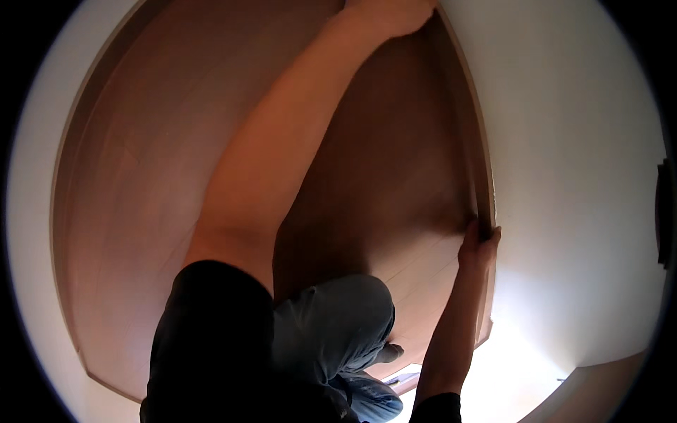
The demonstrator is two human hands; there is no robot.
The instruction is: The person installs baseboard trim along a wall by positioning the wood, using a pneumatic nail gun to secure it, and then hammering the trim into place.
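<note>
A long brown baseboard (470, 113) runs along the foot of the right wall, its pale top edge bordering the white surface. My right hand (479, 245) is closed over it, with the thumb on one side and a finger on the other. Stretched far forward, my left arm crosses the view, and my left hand (396, 15) reaches the far part of the same board. The upper border of the picture cuts that hand off, so its fingers do not show. Beneath both arms lies brown wood flooring (155, 162), shaded between my left arm and the board.
White walls (564, 127) rise on both sides of the narrow floor. Another brown baseboard (67, 169) follows the left wall. My bent leg in blue-grey trousers (335, 321) rests on the floor, a socked foot (390, 352) beside it. Bright light falls at the lower right.
</note>
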